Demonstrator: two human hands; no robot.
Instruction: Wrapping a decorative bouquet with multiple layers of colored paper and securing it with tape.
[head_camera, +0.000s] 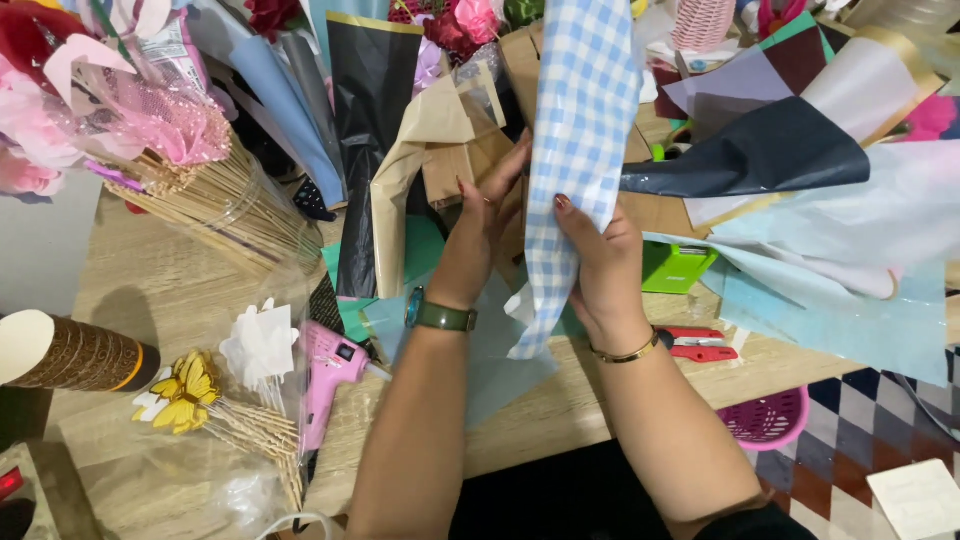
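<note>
Above the bench (560, 420), the right hand (600, 265) pinched the blue checked wrapping sheet (580, 120) upright while the left hand (480, 225), fingers spread, pressed kraft paper (440, 125) beside it; wrapping appeared partly formed, with 2 sheets unsecured.

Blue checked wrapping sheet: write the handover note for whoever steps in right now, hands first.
Right hand: gripping the blue checked wrapping sheet at its folded middle, held upright above the wooden table.
Left hand: pressed against the brown kraft paper just left of the sheet, fingers on the bundle.
Nearby: pink glue gun lower left, red scissors by the right wrist, green box behind it.
Done: sheet gathered around the bundle.
Left: nothing tied or glued that I can see; the bundle's contents are hidden.
</note>
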